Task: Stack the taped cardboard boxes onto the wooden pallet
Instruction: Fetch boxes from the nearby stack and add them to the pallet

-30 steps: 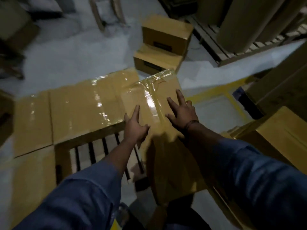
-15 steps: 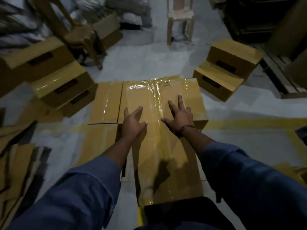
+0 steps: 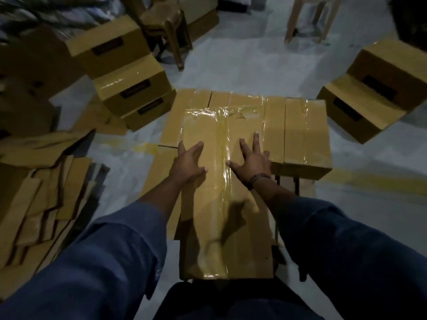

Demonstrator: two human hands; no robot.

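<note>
The near end of the taped box (image 3: 226, 227) juts toward the person and looks unsupported, so it could tip back off. Left hand (image 3: 188, 165) and right hand (image 3: 250, 161) press flat on top, each grip spread, pinching nothing; palms may skid on glossy tape. The box lies over the wooden pallet (image 3: 287, 184), beside another box (image 3: 305, 135).

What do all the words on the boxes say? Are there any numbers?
No word or number here can be read.
Left labels, dark strips on the three stacked boxes: too blurred to read.
Right labels, dark strips on the two boxes at the right: too blurred to read.
Middle taped box: only shiny tape, no print shows.
</note>
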